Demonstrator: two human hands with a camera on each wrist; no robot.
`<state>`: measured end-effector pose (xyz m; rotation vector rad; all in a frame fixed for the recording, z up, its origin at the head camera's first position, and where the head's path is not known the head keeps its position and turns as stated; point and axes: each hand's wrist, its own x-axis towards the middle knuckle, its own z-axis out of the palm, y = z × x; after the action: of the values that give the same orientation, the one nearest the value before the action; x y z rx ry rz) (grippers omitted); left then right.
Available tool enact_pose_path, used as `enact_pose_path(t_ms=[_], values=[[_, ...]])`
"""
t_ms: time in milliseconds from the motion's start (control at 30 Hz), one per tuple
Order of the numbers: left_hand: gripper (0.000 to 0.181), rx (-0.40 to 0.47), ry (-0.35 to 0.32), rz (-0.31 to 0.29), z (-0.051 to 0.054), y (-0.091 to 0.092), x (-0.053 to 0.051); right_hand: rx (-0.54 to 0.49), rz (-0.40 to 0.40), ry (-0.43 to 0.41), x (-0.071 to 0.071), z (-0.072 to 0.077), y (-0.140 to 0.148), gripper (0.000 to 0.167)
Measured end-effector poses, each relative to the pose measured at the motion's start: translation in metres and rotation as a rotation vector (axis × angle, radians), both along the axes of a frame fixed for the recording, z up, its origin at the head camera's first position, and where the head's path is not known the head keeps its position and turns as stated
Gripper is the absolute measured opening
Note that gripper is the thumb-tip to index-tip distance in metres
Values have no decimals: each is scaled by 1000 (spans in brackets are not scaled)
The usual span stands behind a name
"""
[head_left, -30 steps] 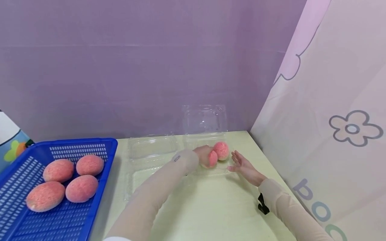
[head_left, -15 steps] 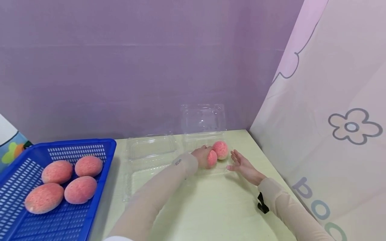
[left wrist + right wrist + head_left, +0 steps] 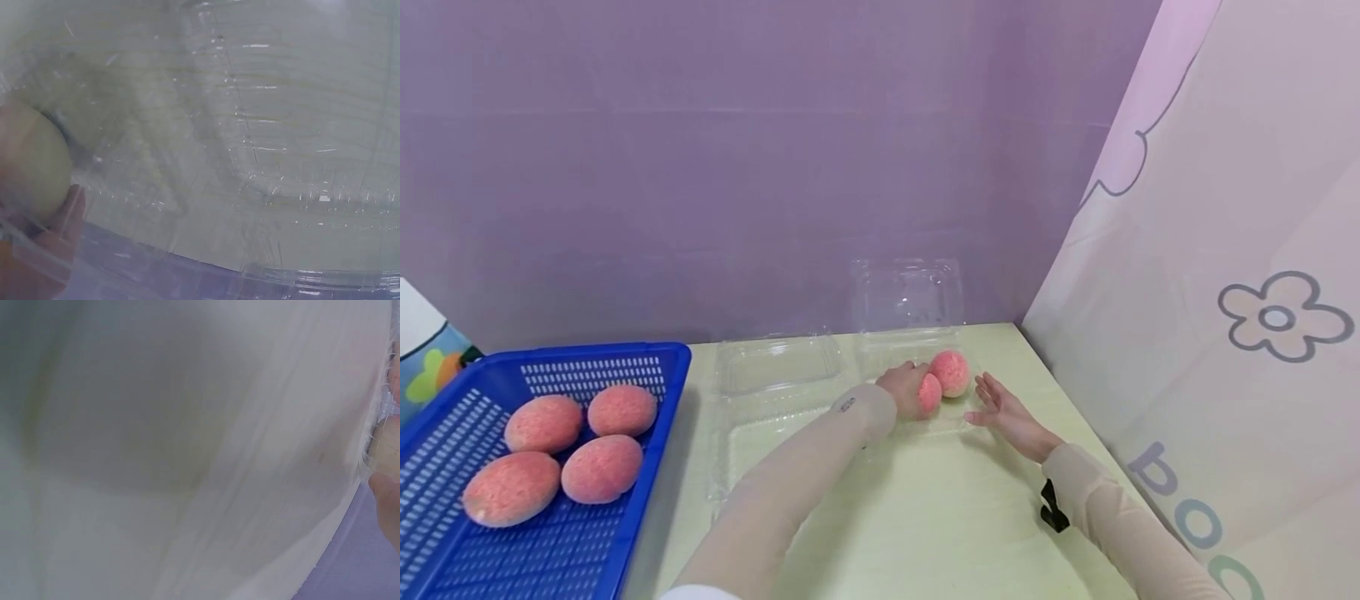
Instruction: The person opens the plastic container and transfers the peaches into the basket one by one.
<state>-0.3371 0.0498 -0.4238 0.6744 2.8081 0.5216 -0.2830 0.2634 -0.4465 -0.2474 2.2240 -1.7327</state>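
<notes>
In the head view my left hand (image 3: 901, 388) grips a pink peach (image 3: 929, 394) inside a clear plastic clamshell box, whose lid (image 3: 908, 296) stands raised behind. A second peach (image 3: 951, 373) sits in the box just beyond, close against the first. My right hand (image 3: 1007, 417) is at the box's right side with straight fingers; its thumb (image 3: 385, 509) appears beside the box edge in the right wrist view. The left wrist view shows the held peach's pale side (image 3: 36, 164) and a finger (image 3: 70, 212) curled round it.
A blue mesh basket (image 3: 681, 367) with several peaches stands at the left. Another clear clamshell box (image 3: 722, 442) lies open between basket and left hand, partly behind the left sleeve. Purple cloth (image 3: 700, 167) hangs behind; a patterned sheet (image 3: 1180, 250) borders the table on the right.
My left hand has shifted slightly around the peach, which stays almost in the same spot. The right hand has not visibly moved.
</notes>
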Motion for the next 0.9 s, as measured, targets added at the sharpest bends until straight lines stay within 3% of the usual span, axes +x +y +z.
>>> enact_pose_path(t_ms=[433,667,900], values=[[66,3,55,-48,4,-5,2,27,-8,-9,4,3,0,95],[67,73,35,-48,18,-12,-1,37,0,4,3,3,2,93],[76,76,40,-56,34,-23,1,52,4,2,0,0,3,95]])
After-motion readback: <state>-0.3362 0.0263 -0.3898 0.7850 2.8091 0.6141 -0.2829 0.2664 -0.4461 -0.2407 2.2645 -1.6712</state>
